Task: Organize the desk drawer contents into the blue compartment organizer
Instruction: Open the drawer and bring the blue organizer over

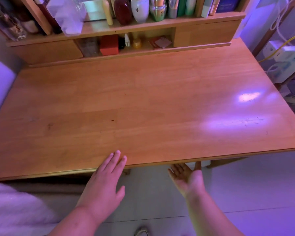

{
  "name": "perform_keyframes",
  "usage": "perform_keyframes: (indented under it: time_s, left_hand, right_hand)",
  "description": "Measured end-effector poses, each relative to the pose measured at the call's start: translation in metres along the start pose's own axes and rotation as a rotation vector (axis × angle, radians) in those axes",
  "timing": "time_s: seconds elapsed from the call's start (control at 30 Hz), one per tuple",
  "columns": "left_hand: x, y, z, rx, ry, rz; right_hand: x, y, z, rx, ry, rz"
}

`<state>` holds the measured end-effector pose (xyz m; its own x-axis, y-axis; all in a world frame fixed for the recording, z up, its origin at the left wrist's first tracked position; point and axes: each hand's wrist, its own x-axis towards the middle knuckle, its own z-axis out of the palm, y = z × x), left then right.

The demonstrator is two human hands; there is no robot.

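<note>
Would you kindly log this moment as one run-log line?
stage: pre-start | left hand: flat on desk front edge | right hand: palm up below edge | drawer, organizer: unseen

Left hand (104, 184) flat, right hand (188, 178) palm-up.

Smooth, slightly glossy wooden desk (143, 99)

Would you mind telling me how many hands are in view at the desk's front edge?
2. The left hand lies palm down, fingertips on the desk top; the right hand is palm up just under the front edge. Both empty.
</note>
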<state>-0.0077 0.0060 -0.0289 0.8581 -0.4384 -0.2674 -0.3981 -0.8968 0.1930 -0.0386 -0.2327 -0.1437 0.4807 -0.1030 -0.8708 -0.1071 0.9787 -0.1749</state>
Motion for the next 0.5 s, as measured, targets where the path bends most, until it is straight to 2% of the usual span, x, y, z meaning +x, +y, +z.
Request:
perform_keyframes:
  time_s: [0.2,0.4,0.5]
  left_hand:
    - [-0.006,0.004,0.009,0.055,-0.012,-0.036]
    - [-0.027,0.014,0.017,0.042,-0.011,-0.032]
    - [-0.049,0.015,0.032,0.006,-0.067,0.018]
  right_hand:
    - [-0.020,0.015,-0.040,0.009,0.005,0.006]
    - [-0.047,0.030,-0.086,0.004,0.090,0.058]
    - [-0.065,0.026,-0.098,-0.137,0.074,0.085]
